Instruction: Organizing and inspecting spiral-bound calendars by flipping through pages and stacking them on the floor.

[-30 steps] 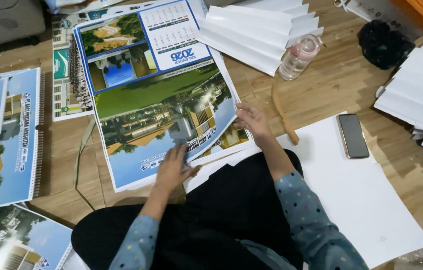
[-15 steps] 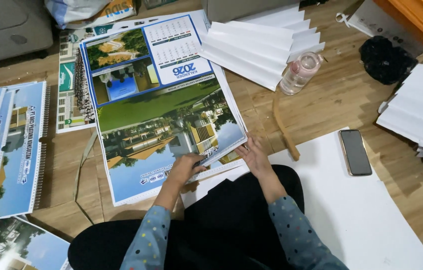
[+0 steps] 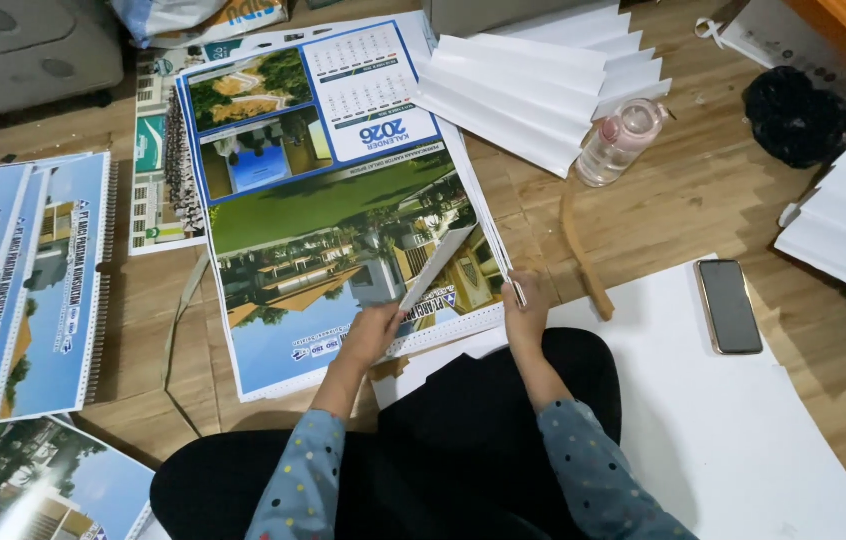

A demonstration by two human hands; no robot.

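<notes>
A large printed wall calendar with building and garden photos lies on the wooden floor in front of my knees. My left hand rests on its near punched edge and pinches a narrow strip of paper that sticks up over the sheet. My right hand grips the calendar's near right corner, fingers curled around the edge. Both sleeves are blue with coloured dots.
Spiral-bound calendars are stacked at left. Fanned white sheets and a clear bottle lie beyond. A dark phone sits on a big white sheet. A curved wooden stick and black cloth are nearby.
Both hands slid to the calendar's near edge. The left hand has lifted a paper strip, and the right hand moved to the near right corner.
</notes>
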